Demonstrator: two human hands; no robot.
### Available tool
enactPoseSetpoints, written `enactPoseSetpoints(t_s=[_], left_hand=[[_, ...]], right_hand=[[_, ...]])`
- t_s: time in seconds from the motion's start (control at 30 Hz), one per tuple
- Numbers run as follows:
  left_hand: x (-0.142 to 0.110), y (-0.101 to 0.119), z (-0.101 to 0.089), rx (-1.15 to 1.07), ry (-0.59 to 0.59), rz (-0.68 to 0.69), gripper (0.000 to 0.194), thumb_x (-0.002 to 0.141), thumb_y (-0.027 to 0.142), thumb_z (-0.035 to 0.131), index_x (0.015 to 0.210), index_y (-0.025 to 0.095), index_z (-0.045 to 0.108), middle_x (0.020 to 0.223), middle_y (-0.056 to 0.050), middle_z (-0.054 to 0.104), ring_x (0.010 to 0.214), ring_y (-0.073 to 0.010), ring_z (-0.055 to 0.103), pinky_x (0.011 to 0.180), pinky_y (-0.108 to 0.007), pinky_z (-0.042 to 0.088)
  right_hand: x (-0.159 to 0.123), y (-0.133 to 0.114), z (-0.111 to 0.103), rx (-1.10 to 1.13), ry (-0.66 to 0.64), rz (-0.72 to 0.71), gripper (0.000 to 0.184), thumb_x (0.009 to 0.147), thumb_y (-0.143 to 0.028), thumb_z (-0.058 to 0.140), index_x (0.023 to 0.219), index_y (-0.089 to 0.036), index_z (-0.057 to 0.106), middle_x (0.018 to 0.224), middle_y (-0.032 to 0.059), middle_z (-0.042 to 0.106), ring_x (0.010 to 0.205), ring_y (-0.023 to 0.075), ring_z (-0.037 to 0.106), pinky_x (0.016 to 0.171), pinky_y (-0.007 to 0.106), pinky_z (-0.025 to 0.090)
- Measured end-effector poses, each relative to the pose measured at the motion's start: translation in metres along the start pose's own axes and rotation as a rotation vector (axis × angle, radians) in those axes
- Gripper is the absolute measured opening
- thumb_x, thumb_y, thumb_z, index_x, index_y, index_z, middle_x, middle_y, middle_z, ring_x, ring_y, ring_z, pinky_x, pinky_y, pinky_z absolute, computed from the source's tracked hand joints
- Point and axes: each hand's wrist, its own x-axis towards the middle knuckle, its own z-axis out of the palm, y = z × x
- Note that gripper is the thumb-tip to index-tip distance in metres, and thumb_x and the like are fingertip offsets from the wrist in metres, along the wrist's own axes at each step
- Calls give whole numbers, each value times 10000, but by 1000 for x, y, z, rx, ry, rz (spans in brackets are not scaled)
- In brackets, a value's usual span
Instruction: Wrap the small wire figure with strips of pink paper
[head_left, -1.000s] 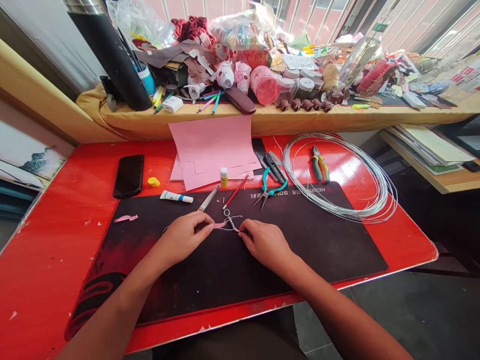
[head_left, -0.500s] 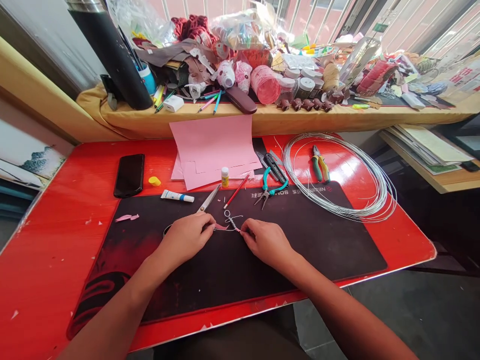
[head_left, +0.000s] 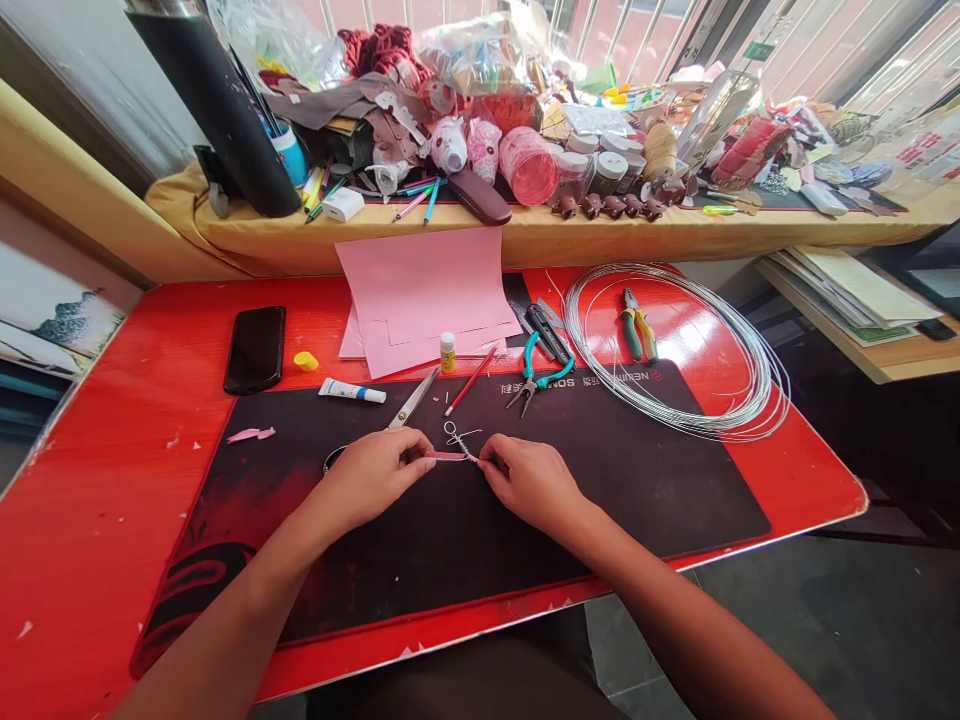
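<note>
Between my hands is a small twisted wire figure (head_left: 462,440) with a round loop at its top and thin wire ends sticking out. My left hand (head_left: 386,470) pinches a narrow pink paper strip (head_left: 448,456), which runs across to the wire's lower part. With fingers closed, my right hand (head_left: 517,468) pinches the lower end of the wire figure, where some pink shows. Scissors (head_left: 412,400) lie partly under my left hand, their blades pointing away. A red pencil (head_left: 470,382) rests just beyond the wire loop.
Teal-handled pliers (head_left: 534,375), a utility knife (head_left: 550,333), a glue bottle (head_left: 448,352) and a glue tube (head_left: 352,391) lie beyond my hands. Pink paper sheets (head_left: 427,290), a wire coil (head_left: 750,400), green-yellow pliers (head_left: 637,325) and a phone (head_left: 255,348) surround them. A cluttered ledge (head_left: 420,245) borders the back.
The pink strip at my left hand is now drawn straighter toward the wire figure. My right hand keeps its pinch on the wire's end. The view has shifted slightly.
</note>
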Motion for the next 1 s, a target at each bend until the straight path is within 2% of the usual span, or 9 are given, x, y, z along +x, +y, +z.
enactPoseSetpoints(t_s=[0.13, 0.3, 0.53, 0.67, 0.83, 0.9, 1.0], left_hand=[[-1, 1, 3, 5, 28, 1, 237, 895, 397, 565, 893, 247, 749, 857, -36, 766, 759, -239, 664, 659, -327, 419], [-1, -2, 5, -108, 58, 55, 263, 899, 422, 564, 878, 229, 741, 819, -28, 735, 717, -211, 631, 651, -312, 440], [-3, -6, -14, -122, -70, 109, 209, 876, 380, 586, 850, 227, 727, 779, -16, 700, 693, -193, 607, 626, -287, 423], [-7, 2, -26, -64, -144, 160, 187, 870, 344, 582, 821, 237, 728, 759, -10, 700, 678, -186, 600, 624, -283, 403], [-7, 19, -32, 6, -177, 233, 159, 865, 294, 588, 823, 240, 732, 748, -7, 700, 670, -183, 593, 617, -288, 383], [-5, 25, -32, 18, -164, 259, 153, 861, 297, 597, 805, 240, 727, 748, -12, 704, 672, -187, 586, 614, -296, 375], [-2, 32, -34, 34, -147, 264, 155, 853, 309, 594, 781, 235, 708, 744, -17, 703, 665, -188, 572, 602, -303, 362]], right_hand=[[0, 0, 1, 10, 4, -3, 76, 990, -213, 664, 1004, -231, 737, 828, 6, 753, 717, 178, 668, 639, 273, 331], [-1, 0, 1, 65, 16, 4, 73, 982, -210, 674, 1000, -233, 740, 789, -5, 732, 684, 164, 639, 622, 265, 325], [-8, -8, -7, 296, -75, -18, 81, 974, -282, 723, 940, -228, 774, 706, -26, 710, 592, 136, 568, 578, 252, 330], [-9, -12, -12, 380, -12, -36, 89, 986, -257, 695, 1016, -224, 772, 828, -4, 767, 680, 148, 614, 620, 251, 386], [-6, -22, -16, 353, -27, -181, 163, 975, -254, 718, 1129, -220, 761, 875, 12, 747, 738, 159, 640, 683, 253, 438], [-4, -27, -17, 329, -22, -228, 126, 992, -271, 709, 1095, -219, 759, 881, 15, 731, 760, 159, 641, 704, 251, 447], [-1, -33, -17, 315, -10, -222, 65, 993, -263, 707, 973, -214, 745, 833, 5, 711, 717, 152, 614, 672, 246, 432]])
